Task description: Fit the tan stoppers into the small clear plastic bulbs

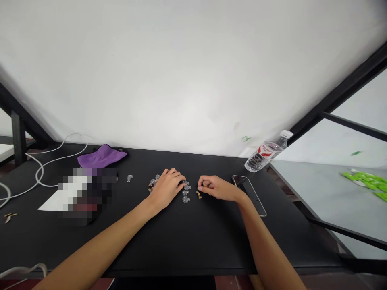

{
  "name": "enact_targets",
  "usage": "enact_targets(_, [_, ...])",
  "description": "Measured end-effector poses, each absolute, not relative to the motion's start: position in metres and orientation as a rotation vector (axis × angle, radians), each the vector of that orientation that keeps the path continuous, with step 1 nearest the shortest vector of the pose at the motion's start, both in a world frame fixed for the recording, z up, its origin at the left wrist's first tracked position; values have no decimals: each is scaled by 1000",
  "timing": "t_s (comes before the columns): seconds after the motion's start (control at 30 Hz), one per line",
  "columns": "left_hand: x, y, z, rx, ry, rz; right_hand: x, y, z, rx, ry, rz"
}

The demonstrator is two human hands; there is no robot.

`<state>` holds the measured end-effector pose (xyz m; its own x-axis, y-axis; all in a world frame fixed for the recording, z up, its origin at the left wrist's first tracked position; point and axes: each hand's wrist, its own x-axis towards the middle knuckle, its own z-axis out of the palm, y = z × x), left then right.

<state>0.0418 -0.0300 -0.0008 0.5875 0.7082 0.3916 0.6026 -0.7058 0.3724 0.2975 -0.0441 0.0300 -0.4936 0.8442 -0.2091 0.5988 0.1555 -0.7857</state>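
Observation:
Several tiny clear glass bottles (185, 196) and small brown corks (198, 194) lie scattered on the black table (181, 241). My left hand (167, 187) rests over the bottles with its fingers curled down on them; what they hold is hidden. To the right, my right hand (213, 187) is curled in a loose pinch just above the corks, and its contents are too small to make out. One more little bottle (130, 178) lies apart to the left.
A phone (249, 194) lies face up beside my right wrist. A water bottle (267, 152) lies tilted at the back right. A purple cloth (101, 156), white cable (42, 169) and white paper (56, 200) are at the left. A grey table (326, 193) holds green items (367, 182).

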Motion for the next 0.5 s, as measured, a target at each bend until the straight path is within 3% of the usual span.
enact_targets(0.5, [36, -32, 6, 2675, 1100, 756, 292, -43, 27, -1396, -2110, 1261])
